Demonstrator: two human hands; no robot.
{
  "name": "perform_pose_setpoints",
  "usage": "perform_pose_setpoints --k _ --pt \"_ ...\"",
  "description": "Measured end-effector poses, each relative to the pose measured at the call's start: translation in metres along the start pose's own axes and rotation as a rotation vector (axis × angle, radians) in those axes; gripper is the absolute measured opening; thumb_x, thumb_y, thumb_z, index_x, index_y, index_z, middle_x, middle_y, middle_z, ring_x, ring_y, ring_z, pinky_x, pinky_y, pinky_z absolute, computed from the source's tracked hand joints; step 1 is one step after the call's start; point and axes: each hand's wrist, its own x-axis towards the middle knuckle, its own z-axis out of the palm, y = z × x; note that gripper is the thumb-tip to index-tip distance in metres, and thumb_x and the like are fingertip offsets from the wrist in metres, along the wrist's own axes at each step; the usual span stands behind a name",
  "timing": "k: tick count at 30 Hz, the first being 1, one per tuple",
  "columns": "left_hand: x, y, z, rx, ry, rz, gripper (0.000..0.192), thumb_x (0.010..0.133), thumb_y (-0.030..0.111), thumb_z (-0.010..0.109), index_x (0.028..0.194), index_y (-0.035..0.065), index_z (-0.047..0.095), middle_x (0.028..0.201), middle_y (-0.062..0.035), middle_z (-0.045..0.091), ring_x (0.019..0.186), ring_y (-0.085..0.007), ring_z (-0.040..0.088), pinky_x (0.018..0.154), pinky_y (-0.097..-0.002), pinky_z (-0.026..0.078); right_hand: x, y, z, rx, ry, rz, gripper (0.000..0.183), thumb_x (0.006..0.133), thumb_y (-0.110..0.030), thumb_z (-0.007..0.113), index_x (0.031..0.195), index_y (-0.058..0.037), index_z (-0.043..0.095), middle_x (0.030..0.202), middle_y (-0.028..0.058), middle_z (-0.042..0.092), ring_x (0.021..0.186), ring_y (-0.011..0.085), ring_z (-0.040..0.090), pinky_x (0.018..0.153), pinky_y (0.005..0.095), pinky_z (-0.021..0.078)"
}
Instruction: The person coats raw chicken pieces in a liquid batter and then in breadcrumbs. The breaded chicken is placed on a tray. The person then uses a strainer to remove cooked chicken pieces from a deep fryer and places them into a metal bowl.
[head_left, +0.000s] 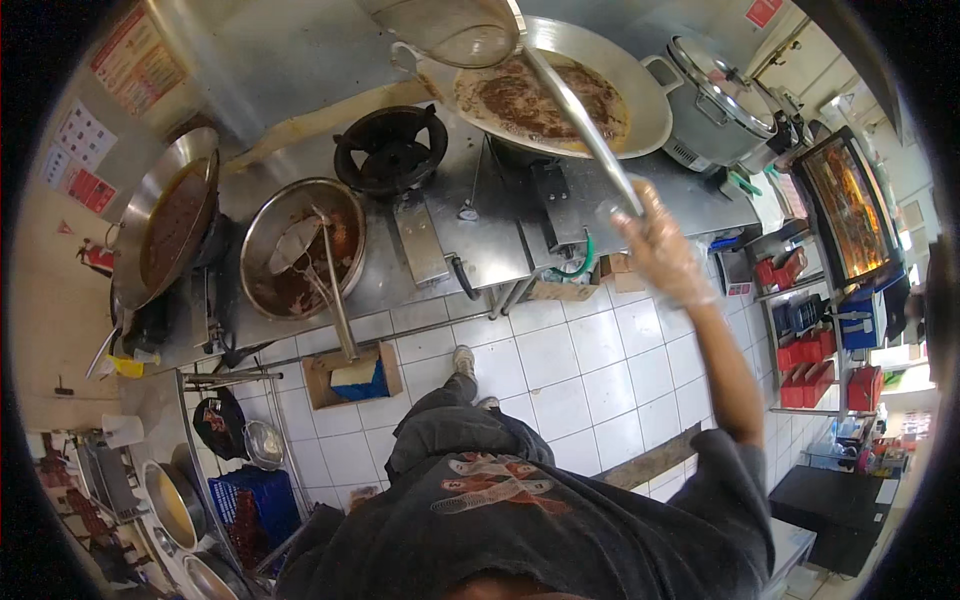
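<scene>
My right hand (660, 244), in a clear plastic glove, grips the metal handle of a large wire-mesh skimmer (465, 37). The skimmer's mesh bowl hangs over the left rim of a big wok (649, 112), in which dark brown food lies in bubbling oil. My left hand is out of view. Before me on the steel counter (375, 277), a steel bowl (251, 251) holds reddish-brown food and a long-handled metal utensil (335, 292). Between bowl and wok sits a black cast-iron burner (390, 150) with nothing on it.
A second wok (124, 232) of brown liquid stands at the far left. Right of the big wok is a grey lidded cooker (701, 112), then a lit glass-fronted warmer (847, 206). A cardboard box (319, 394) lies on the tiled floor below the counter. Red trays fill a right-hand rack.
</scene>
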Motion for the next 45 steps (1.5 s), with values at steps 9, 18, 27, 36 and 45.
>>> perform_pose_setpoints --k 9,18,27,36,45 --pt "0.103 0.070 0.047 0.089 -0.049 0.045 0.024 0.088 0.019 0.069 0.107 0.0046 0.066 0.089 -0.0094 0.070 0.074 -0.0267 0.070 0.057 -0.0421 0.055 0.156 0.177 -0.106 -0.470 0.290 -0.047 0.055 0.107 -0.038 0.050 0.153 -0.0109 0.040 0.117 0.0295 0.068 0.108 0.0478 0.066 0.092 0.0517 0.0508" --pt "0.117 0.151 0.070 -1.341 0.027 -0.279 0.018 0.095 0.025 0.067 0.102 0.0099 0.059 0.077 -0.0085 0.060 0.061 -0.0256 0.060 0.051 -0.0403 0.049 0.223 0.308 -0.134 -0.859 0.038 -0.028 0.051 0.107 -0.043 0.048 0.150 -0.0161 0.042 0.090 0.0249 0.070 0.078 0.0431 0.070 0.068 0.0517 0.0546" --pt "0.075 0.119 0.141 -1.243 0.062 -0.258 0.030 0.103 0.029 0.058 0.124 0.0076 0.060 0.110 -0.0137 0.067 0.091 -0.0321 0.068 0.072 -0.0456 0.058 0.156 0.124 -0.093 0.407 -0.535 0.769 0.032 0.107 -0.035 0.054 0.134 -0.0198 0.045 0.060 -0.0048 0.036 0.043 0.0069 0.034 0.035 0.0258 0.0281" --pt "0.090 0.134 0.137 -1.267 0.220 -0.447 0.022 0.103 0.031 0.052 0.115 0.0144 0.059 0.106 -0.0089 0.063 0.094 -0.0262 0.064 0.069 -0.0459 0.051 0.198 0.029 -0.017 1.227 -0.691 0.946 0.026 0.110 -0.025 0.040 0.117 -0.0016 0.047 0.064 -0.0056 0.039 0.045 0.0023 0.035 0.033 0.0165 0.0332" --pt "0.100 0.097 0.090 -1.480 0.128 -0.306 0.015 0.099 0.022 0.058 0.107 0.0089 0.059 0.088 -0.0123 0.065 0.072 -0.0295 0.066 0.055 -0.0454 0.050 0.248 0.045 0.031 1.159 -0.438 0.638 0.025 0.109 -0.025 0.047 0.109 -0.0002 0.051 0.061 -0.0058 0.041 0.041 0.0030 0.038 0.033 0.0199 0.0376"
